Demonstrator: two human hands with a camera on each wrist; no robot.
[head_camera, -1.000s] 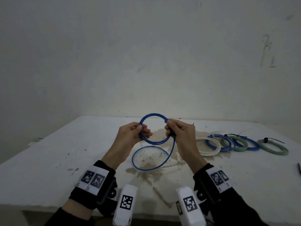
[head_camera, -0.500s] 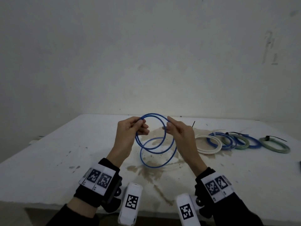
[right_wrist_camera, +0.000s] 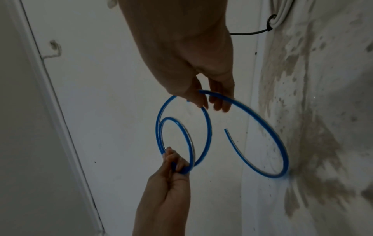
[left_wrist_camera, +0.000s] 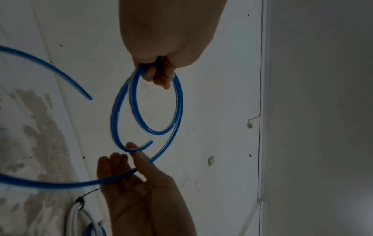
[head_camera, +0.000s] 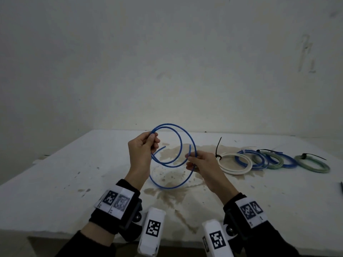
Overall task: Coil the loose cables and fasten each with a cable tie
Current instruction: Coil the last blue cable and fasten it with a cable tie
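A stiff blue cable (head_camera: 171, 124) hangs in loose loops above the white table (head_camera: 78, 175). My left hand (head_camera: 153, 140) grips two of its turns together at the upper left. Lower and to the right, my right hand (head_camera: 191, 160) pinches another turn between thumb and fingers. One free end curls inside the loops; the lowest turn sags toward the stained tabletop. In the left wrist view the left hand (left_wrist_camera: 159, 70) holds the cable (left_wrist_camera: 180, 102), with the right hand (left_wrist_camera: 134, 151) below. In the right wrist view the right hand (right_wrist_camera: 210, 100) pinches the cable (right_wrist_camera: 209, 127) and the left hand (right_wrist_camera: 177, 164) holds it lower down.
Right of my hands lie tied coils: a white coil (head_camera: 234, 170) with a black cable tie (head_camera: 218, 146) sticking up, a blue coil (head_camera: 247, 165), a green coil (head_camera: 274, 163) and, farthest right, another green coil (head_camera: 313, 168). A dark object (head_camera: 341, 188) shows at the right edge. A wall rises behind.
My right hand has dropped from the top of the loop to the lower right. The turns have spread apart, and the left hand has risen slightly.
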